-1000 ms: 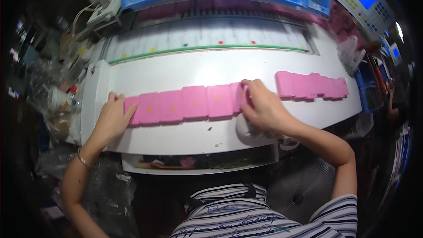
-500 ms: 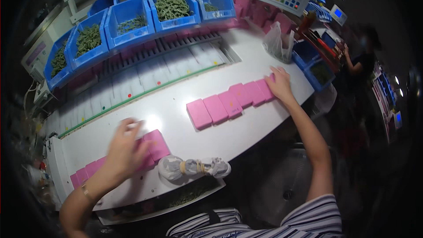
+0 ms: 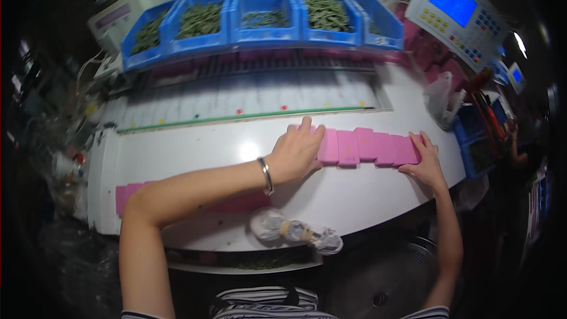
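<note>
Pink blocks [image 3: 366, 146] lie in an overlapping row on the right part of the white desk [image 3: 378, 201], between the two hands. The back of the left hand [image 3: 295, 149] covers the row's left end, so I cannot tell how many blocks lie under it or whether its fingers grip or merely rest there. At the other end the right hand [image 3: 426, 162] has its fingers clamped on the last block, thumb at the near edge, fingertips at the far one; the contact itself is partly hidden.

The left forearm, with a bracelet [image 3: 266, 175] at the wrist, crosses in front of a second pink row [image 3: 121, 199], leaving only its two ends showing. A pale bundle [image 3: 292, 230] tied with bands lies by the near edge, its contents hidden. Under that edge, a drawer [image 3: 242, 270] is too dark to make out fully.

Blue bins [image 3: 269, 36] of green pieces stand along the back. A control panel [image 3: 459, 15] tilts at the upper right, above a crumpled clear bag [image 3: 440, 100]. At the far right a co-worker [image 3: 520, 147] is dim and blurred.
</note>
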### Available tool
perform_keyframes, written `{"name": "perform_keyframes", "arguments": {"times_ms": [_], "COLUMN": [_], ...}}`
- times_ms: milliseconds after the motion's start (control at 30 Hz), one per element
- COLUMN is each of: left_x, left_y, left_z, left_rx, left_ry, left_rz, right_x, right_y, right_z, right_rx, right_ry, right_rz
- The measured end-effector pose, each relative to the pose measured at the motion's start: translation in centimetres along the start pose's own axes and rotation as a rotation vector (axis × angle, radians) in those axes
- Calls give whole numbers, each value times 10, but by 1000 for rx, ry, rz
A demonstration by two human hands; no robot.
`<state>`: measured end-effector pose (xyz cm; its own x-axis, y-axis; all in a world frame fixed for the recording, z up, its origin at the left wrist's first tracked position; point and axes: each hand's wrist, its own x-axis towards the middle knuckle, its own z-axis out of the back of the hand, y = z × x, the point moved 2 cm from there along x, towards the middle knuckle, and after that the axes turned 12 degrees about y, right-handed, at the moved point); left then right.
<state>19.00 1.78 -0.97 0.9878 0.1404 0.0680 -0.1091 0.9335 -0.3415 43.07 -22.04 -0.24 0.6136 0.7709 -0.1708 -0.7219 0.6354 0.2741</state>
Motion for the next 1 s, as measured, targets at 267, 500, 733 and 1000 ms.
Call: {"name": "perform_keyframes", "arguments": {"times_ms": [267,500,733,1000], "left_x": [-80,-203,-249,-232], "left_y": [92,142,197,186], "left_z": [61,88,89,99], "left_rx": [63,406,325,258], "left_ry": [140,45,-30,68], "left_rz": [310,428,418,283], "right_x": [42,45,66,72], "right_y": [119,241,309,306], "right_z": [-41,-76,-93,-90], "right_rx": [-81,-228,-188,-88], "right_ry": [-31,-145,-223,-97], "right_rz": [235,595,952,1116]}}
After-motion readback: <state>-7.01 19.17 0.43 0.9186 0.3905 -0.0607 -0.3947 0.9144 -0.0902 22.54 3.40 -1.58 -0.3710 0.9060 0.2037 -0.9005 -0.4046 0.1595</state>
